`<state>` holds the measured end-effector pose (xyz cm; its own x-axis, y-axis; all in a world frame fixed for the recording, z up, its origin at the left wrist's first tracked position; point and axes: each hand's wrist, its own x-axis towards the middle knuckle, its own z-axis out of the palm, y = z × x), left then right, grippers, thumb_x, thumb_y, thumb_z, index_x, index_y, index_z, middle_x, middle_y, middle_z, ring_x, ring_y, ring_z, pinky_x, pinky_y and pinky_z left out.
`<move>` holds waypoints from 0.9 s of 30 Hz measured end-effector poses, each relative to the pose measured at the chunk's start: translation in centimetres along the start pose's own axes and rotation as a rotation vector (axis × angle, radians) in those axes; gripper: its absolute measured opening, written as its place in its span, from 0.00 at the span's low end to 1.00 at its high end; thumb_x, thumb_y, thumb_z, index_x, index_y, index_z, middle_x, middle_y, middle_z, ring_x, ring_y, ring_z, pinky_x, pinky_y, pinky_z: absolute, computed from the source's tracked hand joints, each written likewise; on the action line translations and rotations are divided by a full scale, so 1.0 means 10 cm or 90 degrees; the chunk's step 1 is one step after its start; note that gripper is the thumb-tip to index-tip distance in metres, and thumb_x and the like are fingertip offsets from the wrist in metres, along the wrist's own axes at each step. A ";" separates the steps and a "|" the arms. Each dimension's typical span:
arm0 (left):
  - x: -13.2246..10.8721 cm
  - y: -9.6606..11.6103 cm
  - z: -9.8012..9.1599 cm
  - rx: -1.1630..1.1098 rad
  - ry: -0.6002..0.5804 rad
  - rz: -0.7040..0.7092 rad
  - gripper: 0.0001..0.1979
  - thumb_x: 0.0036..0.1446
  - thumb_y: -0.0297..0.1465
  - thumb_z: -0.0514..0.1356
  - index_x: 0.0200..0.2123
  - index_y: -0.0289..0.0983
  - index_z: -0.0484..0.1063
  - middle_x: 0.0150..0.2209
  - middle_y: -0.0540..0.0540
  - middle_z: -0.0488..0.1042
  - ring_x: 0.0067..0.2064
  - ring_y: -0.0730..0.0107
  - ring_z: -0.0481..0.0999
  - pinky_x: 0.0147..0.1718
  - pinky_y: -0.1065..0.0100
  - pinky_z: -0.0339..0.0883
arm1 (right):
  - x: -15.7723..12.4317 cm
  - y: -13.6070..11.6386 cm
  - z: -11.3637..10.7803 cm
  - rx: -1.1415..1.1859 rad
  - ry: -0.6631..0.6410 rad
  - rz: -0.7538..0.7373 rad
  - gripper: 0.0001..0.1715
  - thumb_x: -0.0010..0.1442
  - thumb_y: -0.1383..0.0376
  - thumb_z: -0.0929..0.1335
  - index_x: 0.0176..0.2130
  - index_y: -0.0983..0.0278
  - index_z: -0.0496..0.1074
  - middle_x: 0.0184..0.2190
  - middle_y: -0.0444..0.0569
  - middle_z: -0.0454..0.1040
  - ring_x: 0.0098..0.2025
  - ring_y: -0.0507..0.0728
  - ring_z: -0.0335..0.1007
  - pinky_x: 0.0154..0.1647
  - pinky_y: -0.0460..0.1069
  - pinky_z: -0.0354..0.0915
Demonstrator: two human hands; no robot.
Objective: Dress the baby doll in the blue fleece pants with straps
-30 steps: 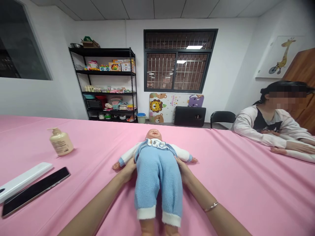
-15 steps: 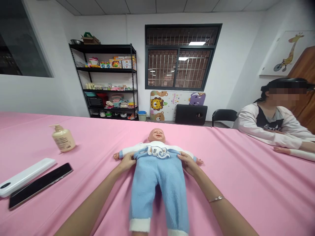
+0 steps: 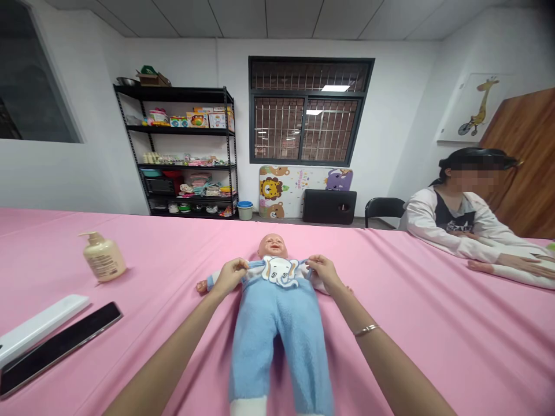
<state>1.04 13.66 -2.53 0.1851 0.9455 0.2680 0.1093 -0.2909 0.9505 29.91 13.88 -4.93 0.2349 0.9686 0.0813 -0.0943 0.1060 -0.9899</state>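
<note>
The strap of the blue fleece dungarees (image 3: pixel 277 341) is pinched by the left hand (image 3: pixel 229 276), which is placed higher on the chest than in the earlier frame. The baby doll (image 3: pixel 272 245) is laid face-up mid-table on the pink table cover (image 3: pixel 433 329), head pointing away, long axis running straight ahead. The other strap is pinched by the right hand (image 3: pixel 324 273), also raised.

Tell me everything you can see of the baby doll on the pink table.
The baby doll lies on its back on the pink-covered table, arms out, its bald head looking like smooth vinyl. It wears a white top and blue fleece overalls with an elephant bib. The left hand and right hand pinch the overalls at the chest. Its feet are out of view.
</note>
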 end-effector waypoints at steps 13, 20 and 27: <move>0.27 -0.04 -0.06 0.200 -0.010 0.095 0.03 0.42 0.25 0.54 0.23 0.36 0.66 0.24 0.51 0.66 0.27 0.70 0.67 0.27 0.70 0.60 | -0.76 -0.19 0.56 -0.571 -0.138 -0.369 0.17 0.55 0.57 0.65 0.45 0.58 0.70 0.51 0.49 0.64 0.56 0.63 0.54 0.57 0.60 0.50; 0.10 0.08 -0.01 0.710 -0.013 0.147 0.13 0.53 0.23 0.49 0.32 0.36 0.74 0.37 0.40 0.69 0.42 0.57 0.67 0.40 0.60 0.60 | -1.12 0.03 0.59 -0.782 -0.310 -0.362 0.28 0.63 0.54 0.56 0.61 0.53 0.52 0.63 0.46 0.43 0.65 0.64 0.34 0.62 0.64 0.42; 0.00 0.11 0.25 0.668 0.012 -0.042 0.17 0.55 0.30 0.51 0.47 0.32 0.63 0.33 0.37 0.73 0.36 0.52 0.74 0.34 0.59 0.64 | -0.88 -0.54 0.98 -0.691 -0.184 -0.482 0.17 0.62 0.61 0.60 0.48 0.63 0.67 0.48 0.52 0.67 0.52 0.57 0.59 0.55 0.54 0.55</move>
<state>3.58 12.99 -1.82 0.1341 0.9634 0.2323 0.9116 -0.2118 0.3523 18.85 6.99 0.88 -0.3344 0.7785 0.5311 0.8030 0.5303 -0.2718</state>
